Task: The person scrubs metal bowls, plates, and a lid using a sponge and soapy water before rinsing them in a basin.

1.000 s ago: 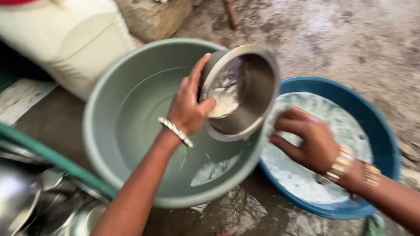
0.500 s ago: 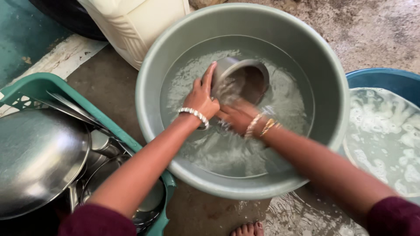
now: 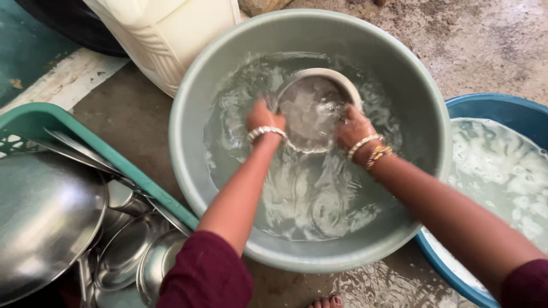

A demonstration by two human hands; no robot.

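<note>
Rinse step from where I'm watching — the steel bowl [image 3: 315,111] sits tilted and half under the water in the grey-green basin [image 3: 194,114], with my left hand [image 3: 264,118] clasped on its left rim and my right hand [image 3: 353,129] on the right rim. Fingers are blurry under the splash, so probably curled around the edge rather than flat. I reckon the next move calls for a firm two-sided hold — slippery metal, wet hands.

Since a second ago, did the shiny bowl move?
Yes. The steel bowl went down from above the rim of the grey-green basin into its water, gripped by the left hand and right hand.
</note>
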